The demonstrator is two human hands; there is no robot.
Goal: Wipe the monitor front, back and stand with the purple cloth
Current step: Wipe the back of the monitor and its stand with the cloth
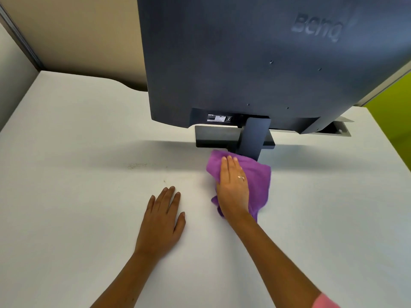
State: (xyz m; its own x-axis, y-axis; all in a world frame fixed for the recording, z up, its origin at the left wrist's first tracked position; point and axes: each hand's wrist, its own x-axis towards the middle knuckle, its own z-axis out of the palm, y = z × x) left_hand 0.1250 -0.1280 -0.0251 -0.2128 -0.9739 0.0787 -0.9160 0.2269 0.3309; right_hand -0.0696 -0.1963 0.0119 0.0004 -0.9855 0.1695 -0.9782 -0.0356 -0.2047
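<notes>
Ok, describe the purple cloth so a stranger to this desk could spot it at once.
Start at the monitor, whose dark back faces the camera on the white desk. Follow its stand down to the foot, where the right hand rests flat, fingers straight, on the cloth. The cloth is a crumpled bright purple, the only soft, vivid thing among grey and white surfaces.

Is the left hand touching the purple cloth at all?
Apart. The head view shows the left hand flat on the white desk, with bare desk between it and the purple cloth.
</notes>
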